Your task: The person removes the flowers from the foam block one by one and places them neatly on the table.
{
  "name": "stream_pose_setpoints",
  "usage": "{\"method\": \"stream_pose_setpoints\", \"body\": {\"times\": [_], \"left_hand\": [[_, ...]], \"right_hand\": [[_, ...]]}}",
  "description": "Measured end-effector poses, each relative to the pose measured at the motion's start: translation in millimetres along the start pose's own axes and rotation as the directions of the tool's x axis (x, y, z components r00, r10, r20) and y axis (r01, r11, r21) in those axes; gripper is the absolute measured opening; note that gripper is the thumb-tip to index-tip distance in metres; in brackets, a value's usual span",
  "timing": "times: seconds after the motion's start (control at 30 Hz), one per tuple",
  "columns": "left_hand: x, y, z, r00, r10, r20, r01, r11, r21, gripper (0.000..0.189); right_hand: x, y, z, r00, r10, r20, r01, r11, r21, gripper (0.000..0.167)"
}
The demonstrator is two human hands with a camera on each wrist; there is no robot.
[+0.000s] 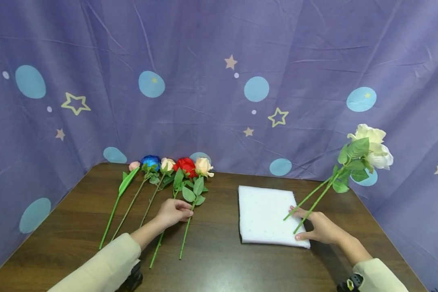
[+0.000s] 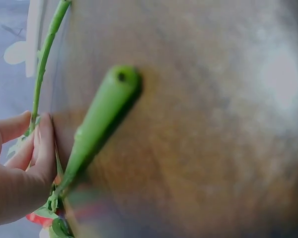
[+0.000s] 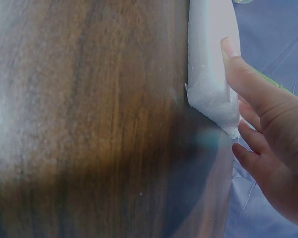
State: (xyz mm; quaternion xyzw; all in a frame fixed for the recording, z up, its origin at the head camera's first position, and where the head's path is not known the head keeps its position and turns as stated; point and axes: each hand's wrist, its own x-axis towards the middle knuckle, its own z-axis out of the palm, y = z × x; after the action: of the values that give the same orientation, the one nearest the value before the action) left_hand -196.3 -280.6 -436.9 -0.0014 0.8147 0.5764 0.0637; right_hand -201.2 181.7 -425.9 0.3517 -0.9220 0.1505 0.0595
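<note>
My left hand (image 1: 174, 212) pinches the green stem of a peach rose (image 1: 203, 167) between thumb and fingers; the stem rises from the fingertips in the left wrist view. Just left of it lies a red rose (image 1: 185, 166), its stem passing under that hand. On the right, two white roses (image 1: 378, 156) lean rightward with their stem ends at a white foam block (image 1: 266, 211). My right hand (image 1: 323, 228) rests at the block's right edge, fingers spread, with the thumb (image 3: 232, 49) on the foam. Its other fingers are partly hidden behind the stems and the block.
Further left on the brown table (image 1: 211, 259) lie a pink flower bud (image 1: 134, 165), a blue rose (image 1: 151, 161) and a pale pink rose (image 1: 167, 164), stems toward the front. A purple curtain (image 1: 204, 48) hangs along the back and sides.
</note>
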Motion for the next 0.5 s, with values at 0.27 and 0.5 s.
{"method": "stream_pose_setpoints", "body": {"times": [0.27,0.5], "left_hand": [[-1.1,10.7,-7.2,0.997,-0.018,-0.072,0.029,0.988,0.154,0.024],[5.6,21.5,-20.1,0.993,-0.017,-0.117,0.041,0.978,0.206,0.038]], "right_hand": [[-0.4,0.1,-0.6,1.0,-0.006,0.021,0.006,1.0,0.023,0.07],[0.6,-1.3,-1.8,1.0,0.01,0.011,-0.011,1.0,0.02,0.069]]}}
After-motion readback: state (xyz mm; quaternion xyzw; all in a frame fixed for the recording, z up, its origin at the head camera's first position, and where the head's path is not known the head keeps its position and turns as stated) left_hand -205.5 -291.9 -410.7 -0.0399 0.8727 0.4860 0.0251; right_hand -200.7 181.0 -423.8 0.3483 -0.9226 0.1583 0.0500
